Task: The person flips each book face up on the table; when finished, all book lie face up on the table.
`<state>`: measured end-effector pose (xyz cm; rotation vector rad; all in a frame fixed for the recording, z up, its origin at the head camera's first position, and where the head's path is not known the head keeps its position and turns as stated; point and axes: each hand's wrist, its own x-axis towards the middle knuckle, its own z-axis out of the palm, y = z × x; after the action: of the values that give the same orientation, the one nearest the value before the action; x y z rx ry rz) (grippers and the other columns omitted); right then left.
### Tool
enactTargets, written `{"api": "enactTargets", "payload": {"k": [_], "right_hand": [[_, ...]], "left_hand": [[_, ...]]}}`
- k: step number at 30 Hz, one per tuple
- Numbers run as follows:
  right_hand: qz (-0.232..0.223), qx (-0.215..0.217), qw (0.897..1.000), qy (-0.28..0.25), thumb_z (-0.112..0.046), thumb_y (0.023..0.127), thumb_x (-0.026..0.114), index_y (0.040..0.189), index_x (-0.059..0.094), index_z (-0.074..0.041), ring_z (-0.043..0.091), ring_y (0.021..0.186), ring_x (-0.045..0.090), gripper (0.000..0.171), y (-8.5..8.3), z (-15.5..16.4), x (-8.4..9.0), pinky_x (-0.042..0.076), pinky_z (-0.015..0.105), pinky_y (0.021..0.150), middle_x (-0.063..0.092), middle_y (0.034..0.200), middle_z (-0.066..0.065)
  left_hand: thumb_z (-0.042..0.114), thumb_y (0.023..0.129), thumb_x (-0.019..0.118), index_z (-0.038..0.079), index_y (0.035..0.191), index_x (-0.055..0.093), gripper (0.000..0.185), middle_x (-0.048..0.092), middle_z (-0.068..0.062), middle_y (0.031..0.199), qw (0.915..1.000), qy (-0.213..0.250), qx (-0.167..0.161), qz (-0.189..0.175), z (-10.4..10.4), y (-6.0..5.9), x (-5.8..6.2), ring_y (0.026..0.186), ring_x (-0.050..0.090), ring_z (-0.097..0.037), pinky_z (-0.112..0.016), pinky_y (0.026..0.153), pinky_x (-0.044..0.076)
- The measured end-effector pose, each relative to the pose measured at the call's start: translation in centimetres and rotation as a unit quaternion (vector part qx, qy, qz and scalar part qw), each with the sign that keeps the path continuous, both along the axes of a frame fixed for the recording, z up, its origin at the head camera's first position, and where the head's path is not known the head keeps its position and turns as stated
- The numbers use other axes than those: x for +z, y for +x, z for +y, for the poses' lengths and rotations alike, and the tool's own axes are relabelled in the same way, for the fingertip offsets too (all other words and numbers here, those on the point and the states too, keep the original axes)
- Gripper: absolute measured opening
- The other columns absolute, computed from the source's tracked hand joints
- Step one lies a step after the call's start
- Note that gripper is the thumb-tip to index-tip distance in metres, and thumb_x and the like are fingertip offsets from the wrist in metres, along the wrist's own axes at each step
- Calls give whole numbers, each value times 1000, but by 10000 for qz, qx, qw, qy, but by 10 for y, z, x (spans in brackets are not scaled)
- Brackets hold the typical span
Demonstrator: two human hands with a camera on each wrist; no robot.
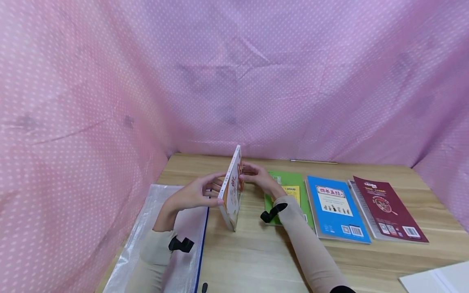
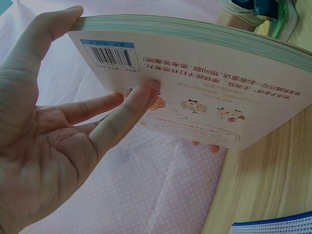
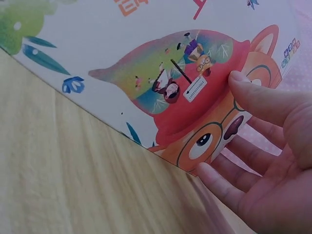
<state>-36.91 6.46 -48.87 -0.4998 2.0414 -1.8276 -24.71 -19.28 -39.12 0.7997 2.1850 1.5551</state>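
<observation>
Book [image 1: 233, 191] on edge, two-handed grip
Left hand [image 1: 196, 193] pinches near end, right hand [image 1: 261, 179] pinches far end; green book [image 1: 287, 179] lies at right, folder [image 1: 187, 230] at left

Book [image 1: 232, 199] in left grip [image 1: 196, 193]: smooth paper cover. Under grip, tabletop [image 1: 253, 252]: smooth wood look. Near grip, pouch [image 1: 157, 203]: glossy, textured plastic.
</observation>
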Motion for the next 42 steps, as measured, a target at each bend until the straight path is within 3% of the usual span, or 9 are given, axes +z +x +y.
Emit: {"api": "enactTargets", "payload": {"k": [11, 22, 32, 42], "right_hand": [[-71, -185, 9998, -42, -10, 92, 74, 148, 52, -15, 33, 131, 56, 60, 4, 1, 2, 41, 48, 116, 58, 144, 16], [-10, -285, 9993, 258, -6, 87, 78, 145, 55, -12, 34, 129, 58, 63, 6, 2, -1, 33, 53, 119, 63, 138, 17], [-14, -441, 9979, 464, 0, 87, 76, 148, 52, -11, 37, 130, 56, 67, 8, 2, -2, 40, 51, 116, 60, 140, 19], [55, -507, 9960, 727, -7, 86, 80, 143, 58, -13, 32, 126, 58, 61, 5, -4, 0, 46, 46, 108, 64, 137, 15]], "left_hand": [[7, 88, 78, 0, 158, 30, 86, 54, -26, 138, 9999, 69, -66, -54, -4, 0, 1, 121, 59, -30, -32, 99, 56], [4, 90, 74, 2, 159, 26, 84, 53, -28, 139, 9996, 50, -290, -17, -18, -2, 1, 122, 58, -29, -30, 98, 56], [4, 91, 74, 5, 159, 30, 82, 51, -26, 142, 9997, 78, -249, -23, -32, -3, 1, 123, 59, -19, -33, 91, 59], [3, 91, 73, 2, 160, 28, 82, 47, -28, 146, 9991, 139, -399, 53, -45, -7, 0, 125, 58, -14, -32, 94, 58]]}}
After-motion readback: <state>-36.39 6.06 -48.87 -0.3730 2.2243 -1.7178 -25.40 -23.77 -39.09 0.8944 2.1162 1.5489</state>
